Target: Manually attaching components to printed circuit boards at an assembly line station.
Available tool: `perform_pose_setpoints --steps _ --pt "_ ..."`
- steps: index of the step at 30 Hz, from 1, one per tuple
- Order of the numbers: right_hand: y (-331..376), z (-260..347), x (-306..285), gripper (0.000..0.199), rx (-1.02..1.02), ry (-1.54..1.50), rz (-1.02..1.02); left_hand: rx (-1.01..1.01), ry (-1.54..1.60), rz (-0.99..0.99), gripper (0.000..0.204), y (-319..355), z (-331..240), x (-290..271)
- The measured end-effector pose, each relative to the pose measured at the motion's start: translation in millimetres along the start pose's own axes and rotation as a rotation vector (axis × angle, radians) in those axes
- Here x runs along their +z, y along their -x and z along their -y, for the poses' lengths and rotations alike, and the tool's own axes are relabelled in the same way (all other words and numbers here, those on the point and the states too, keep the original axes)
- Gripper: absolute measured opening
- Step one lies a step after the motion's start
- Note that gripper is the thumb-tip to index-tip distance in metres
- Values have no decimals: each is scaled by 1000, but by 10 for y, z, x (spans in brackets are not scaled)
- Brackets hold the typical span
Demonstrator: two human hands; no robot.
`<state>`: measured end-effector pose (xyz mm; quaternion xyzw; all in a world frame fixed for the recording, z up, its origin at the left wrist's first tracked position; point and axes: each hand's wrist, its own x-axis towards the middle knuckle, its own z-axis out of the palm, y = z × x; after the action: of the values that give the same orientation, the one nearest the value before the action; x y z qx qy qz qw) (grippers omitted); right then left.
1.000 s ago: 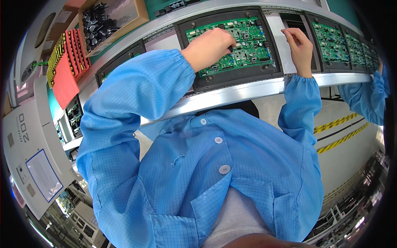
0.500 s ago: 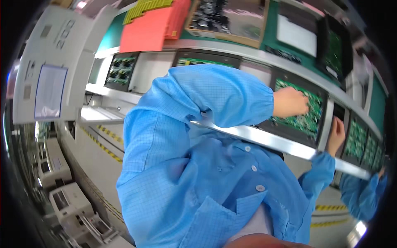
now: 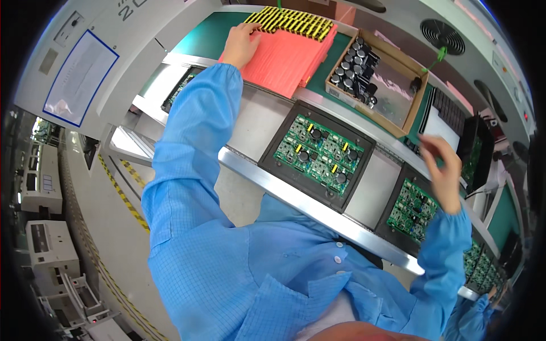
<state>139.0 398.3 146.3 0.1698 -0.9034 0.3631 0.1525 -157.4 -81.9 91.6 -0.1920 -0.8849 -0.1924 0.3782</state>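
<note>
My left hand (image 3: 241, 45) reaches over the far left of the bench. Its bent fingertips touch the left end of the rows of yellow-and-black components (image 3: 296, 24), which lie on a stack of pink sheets (image 3: 276, 59). Whatever the fingertips pinch is too small to make out. On the right, my right hand (image 3: 443, 170) hovers with thumb and fingers apart, holding nothing visible. Below it, a green circuit board (image 3: 410, 207) lies in a black tray. Between my arms, another green circuit board (image 3: 318, 153) with black round capacitors and yellow parts lies in a black carrier tray (image 3: 272, 152).
A cardboard box (image 3: 392, 126) holding black capacitors stands beyond the middle board. The conveyor's metal rail (image 3: 284, 187) runs along my front. A large white machine (image 3: 133, 54) stands left. At lower right is another person's blue sleeve (image 3: 472, 318); black bins (image 3: 480, 153) stand far right.
My left hand has moved from above a circuit board on the right to the yellow-and-black components at far left. My right hand has risen off the conveyor. The view has turned leftward.
</note>
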Motion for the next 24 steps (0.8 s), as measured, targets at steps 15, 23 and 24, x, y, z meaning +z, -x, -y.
perform_pose_setpoints --steps 15,23,24 --pt "-3492 606 3185 25 -346 481 -160 157 0 -208 19 -253 430 482" --pt "-3497 174 3058 22 -493 147 -370 197 57 -198 21 -430 420 612" --pt "-3414 175 2958 22 -476 151 -369 200 69 -185 21 -394 427 610"
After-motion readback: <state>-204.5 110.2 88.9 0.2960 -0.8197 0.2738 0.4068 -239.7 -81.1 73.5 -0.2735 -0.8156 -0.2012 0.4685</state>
